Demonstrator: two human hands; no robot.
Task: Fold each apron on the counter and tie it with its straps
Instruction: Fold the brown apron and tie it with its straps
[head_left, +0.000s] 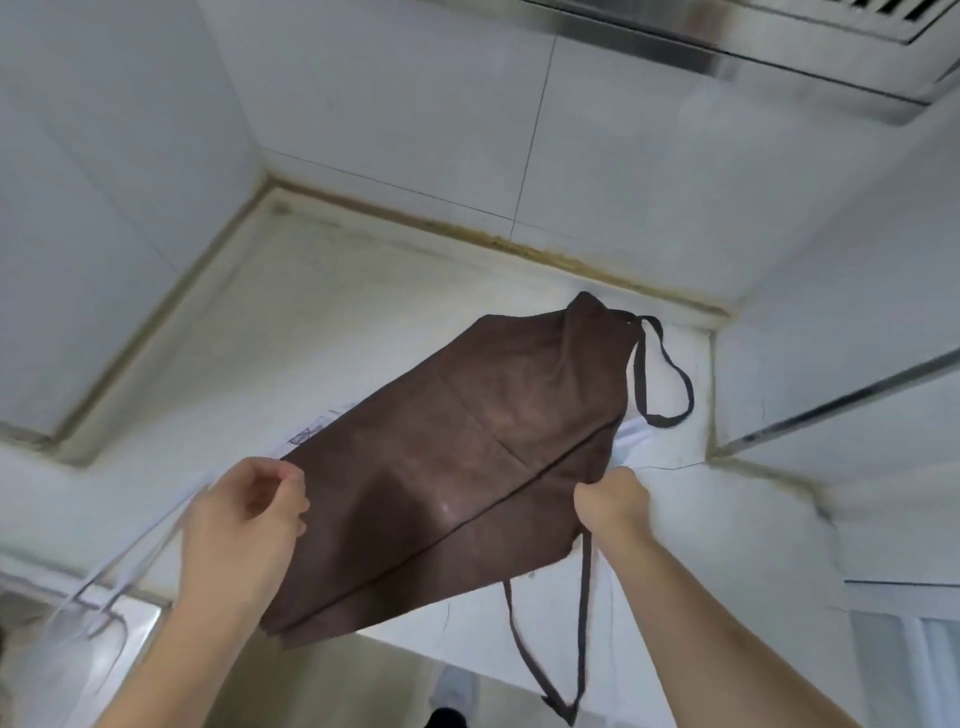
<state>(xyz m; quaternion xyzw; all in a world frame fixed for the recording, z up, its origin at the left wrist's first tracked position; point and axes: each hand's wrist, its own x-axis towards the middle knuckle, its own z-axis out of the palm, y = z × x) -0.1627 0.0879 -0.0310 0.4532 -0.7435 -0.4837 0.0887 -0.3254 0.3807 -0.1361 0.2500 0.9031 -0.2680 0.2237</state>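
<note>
Brown apron (467, 457) fills the middle of the frame, stretched between our hands above the white table (322, 312). Our left hand (249, 514) pinches its near left edge with curled fingers (291, 478); our right hand (613, 499) grips the right corner in a closed fist. A neck loop (670, 379) lies on the table at upper right, and a waist strap (584, 623) dangles over the table edge. White printed cloth (104, 582) lies under our left hand at lower left, blurred.
</note>
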